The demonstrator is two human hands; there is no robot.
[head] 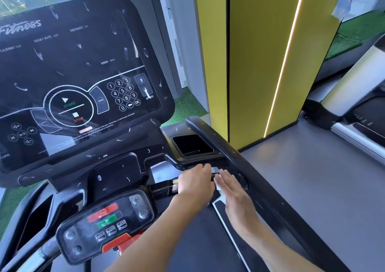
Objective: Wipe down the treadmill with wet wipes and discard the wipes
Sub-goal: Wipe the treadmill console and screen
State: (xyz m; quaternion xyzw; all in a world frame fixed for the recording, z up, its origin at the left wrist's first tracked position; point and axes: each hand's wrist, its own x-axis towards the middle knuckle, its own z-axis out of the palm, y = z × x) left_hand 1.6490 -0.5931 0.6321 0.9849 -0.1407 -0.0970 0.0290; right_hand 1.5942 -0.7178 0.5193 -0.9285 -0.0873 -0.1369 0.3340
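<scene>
Left hand [195, 181]: gripping black-and-chrome bar [166, 187]
Right hand [234, 190]: flat on white wet wipe [218, 185]
Technique: wrap bar; rub lengthwise

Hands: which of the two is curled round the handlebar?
The left hand; its fingers curl over the handlebar. The right hand is flat, fingers straight, with a white wipe at its edge.

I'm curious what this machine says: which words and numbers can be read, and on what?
"Fitness": console, top left.
"CALORIES", "HEART RATE", "DISTANCE", "SPEED": console readouts.
"START", "STOP": round button.
"0"-"9", "OK": keypad.
Warning line, lower panel: too blurred.
</scene>
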